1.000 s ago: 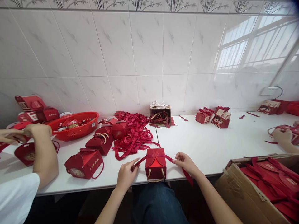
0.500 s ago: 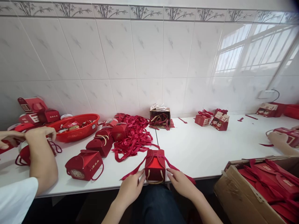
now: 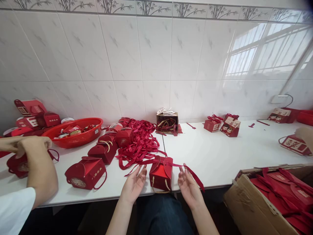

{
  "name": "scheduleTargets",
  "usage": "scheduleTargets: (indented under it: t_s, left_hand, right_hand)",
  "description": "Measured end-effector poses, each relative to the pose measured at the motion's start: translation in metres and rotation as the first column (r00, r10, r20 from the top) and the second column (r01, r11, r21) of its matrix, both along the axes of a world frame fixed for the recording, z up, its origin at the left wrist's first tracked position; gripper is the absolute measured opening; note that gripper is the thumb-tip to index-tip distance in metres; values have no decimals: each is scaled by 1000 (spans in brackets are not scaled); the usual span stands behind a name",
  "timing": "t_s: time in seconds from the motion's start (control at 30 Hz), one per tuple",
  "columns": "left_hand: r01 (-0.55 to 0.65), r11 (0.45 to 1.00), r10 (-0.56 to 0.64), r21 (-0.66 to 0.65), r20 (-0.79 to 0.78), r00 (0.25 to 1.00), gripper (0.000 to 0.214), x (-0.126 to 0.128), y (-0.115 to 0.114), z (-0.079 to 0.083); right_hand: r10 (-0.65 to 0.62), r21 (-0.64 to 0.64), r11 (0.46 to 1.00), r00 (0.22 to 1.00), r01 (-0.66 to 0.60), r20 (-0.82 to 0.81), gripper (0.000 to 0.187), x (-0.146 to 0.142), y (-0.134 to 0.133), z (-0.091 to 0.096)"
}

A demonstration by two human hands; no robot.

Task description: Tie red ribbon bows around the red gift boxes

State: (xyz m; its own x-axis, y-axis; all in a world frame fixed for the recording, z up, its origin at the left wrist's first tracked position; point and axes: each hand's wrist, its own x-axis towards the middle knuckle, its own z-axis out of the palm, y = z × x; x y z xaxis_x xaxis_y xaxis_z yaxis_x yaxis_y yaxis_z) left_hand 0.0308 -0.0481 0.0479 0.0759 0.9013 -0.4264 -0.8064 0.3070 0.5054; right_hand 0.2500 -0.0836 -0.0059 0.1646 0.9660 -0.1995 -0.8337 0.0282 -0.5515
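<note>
A small red gift box (image 3: 160, 174) with cord handles stands at the table's front edge between my hands. A dark red ribbon (image 3: 195, 179) runs across its top and trails out to both sides. My left hand (image 3: 135, 184) is beside the box, palm up and open, its fingertips at the left length of ribbon. On the other side my right hand (image 3: 189, 186) is also palm up with fingers apart, the right length of ribbon passing by its fingertips. I cannot tell whether the ribbon rests on the fingers.
Left are more red boxes (image 3: 85, 173), a ribbon pile (image 3: 139, 140) and a red basin (image 3: 73, 141). A scrap-filled box (image 3: 167, 124) stands by the wall, tied boxes (image 3: 230, 125) further right. A carton (image 3: 251, 199) is front right. Co-workers' arms (image 3: 42, 166) reach in at both sides.
My hands have turned from the box's lower sides to palms up under the ribbon ends, and the left length is raised. The box now sits slightly turned. The co-workers' hands have shifted.
</note>
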Motion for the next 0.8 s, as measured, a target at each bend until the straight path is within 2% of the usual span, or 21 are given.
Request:
scheduleTargets:
  t_s: [0.1,0.33,0.5,0.6,0.7,0.8]
  left_hand:
    - [-53,998,55,-32,63,996,15,1,6,2]
    - [-104,993,106,-52,45,993,15,1,10,9]
    - [-203,979,204,16,-26,979,16,-3,12,19]
    - [-245,963,253,116,-60,966,18,-8,15,33]
    - [-219,953,243,208,-97,965,18,-11,19,54]
    - [-190,935,241,299,-143,960,14,-10,23,77]
  right_hand:
    - [-49,-1,999,999,50,12,28,2,9,-3]
    - [-73,-113,992,988,58,-134,17,11,12,1]
    - [-125,-158,981,989,112,-77,18,19,11,11]
    - [-185,-95,978,983,184,-4,25,23,13,29]
    - [-271,39,962,950,269,152,27,27,19,58]
    - [-328,169,943,895,288,301,31,30,27,89]
